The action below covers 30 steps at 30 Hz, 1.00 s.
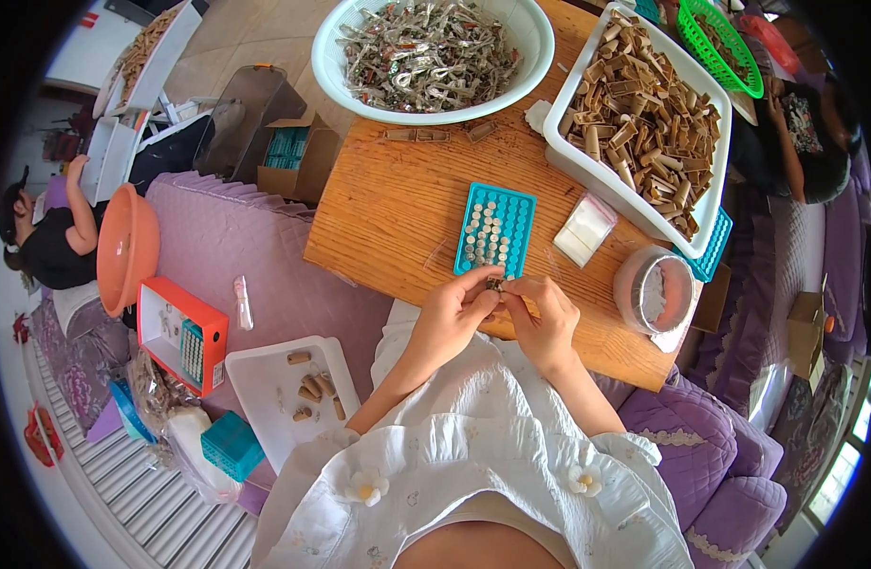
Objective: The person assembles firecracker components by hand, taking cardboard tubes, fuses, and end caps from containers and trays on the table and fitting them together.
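My left hand (447, 321) and my right hand (546, 321) meet at the table's near edge. Their fingertips pinch a small dark-and-silver piece (494, 284), too small to name. Just beyond them lies a teal tray (519, 226) with rows of round holes. Several small silvery round pieces (489, 228) sit in its left and middle rows. To the right of the tray is a clear plastic bag (584, 230) with a pale block of something in it.
The wooden table (388, 218) bears a pale basin (326, 66) of shiny strips and a white bin (561, 156) of brown half-tube pieces. A clear tub (682, 294) stands right. Left are a white tray (255, 384), an orange-red box (213, 337) and a person (61, 242); another person (815, 142) sits far right.
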Motion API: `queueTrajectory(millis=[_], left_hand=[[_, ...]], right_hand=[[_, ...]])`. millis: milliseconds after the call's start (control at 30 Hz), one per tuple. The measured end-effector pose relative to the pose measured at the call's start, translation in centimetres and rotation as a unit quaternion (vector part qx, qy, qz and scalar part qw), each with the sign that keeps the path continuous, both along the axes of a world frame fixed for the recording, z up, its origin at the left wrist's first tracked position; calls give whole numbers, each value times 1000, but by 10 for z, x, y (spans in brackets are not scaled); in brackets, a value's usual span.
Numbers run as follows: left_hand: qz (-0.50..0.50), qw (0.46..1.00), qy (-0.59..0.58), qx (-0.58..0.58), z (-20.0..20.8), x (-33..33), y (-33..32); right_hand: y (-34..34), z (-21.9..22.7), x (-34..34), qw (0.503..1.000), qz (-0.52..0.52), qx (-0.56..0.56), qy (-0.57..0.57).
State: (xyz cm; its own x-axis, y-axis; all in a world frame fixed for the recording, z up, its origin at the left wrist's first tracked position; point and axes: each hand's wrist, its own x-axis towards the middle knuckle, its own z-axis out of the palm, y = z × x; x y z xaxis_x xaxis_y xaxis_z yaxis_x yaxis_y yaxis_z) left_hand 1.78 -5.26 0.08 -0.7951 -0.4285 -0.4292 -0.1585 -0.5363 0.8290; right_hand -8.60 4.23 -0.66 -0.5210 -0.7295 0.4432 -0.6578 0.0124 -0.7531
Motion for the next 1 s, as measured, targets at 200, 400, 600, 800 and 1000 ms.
queueTrajectory(millis=[200,400,600,800,1000], left_hand=[[-32,990,-29,-133,-8,0,-3],[-131,974,-21,-184,14,-9,-10],[-190,972,52,-125,22,-17,-14],[-91,989,110,40,14,-16,-20],[-6,993,87,81,11,-16,-23]], right_hand=[[1,4,-5,998,27,49,-8],[1,50,-19,984,60,137,-93],[-4,61,-76,936,175,248,-179],[-38,28,-166,954,-188,191,137],[-48,-2,-198,900,-241,274,236]])
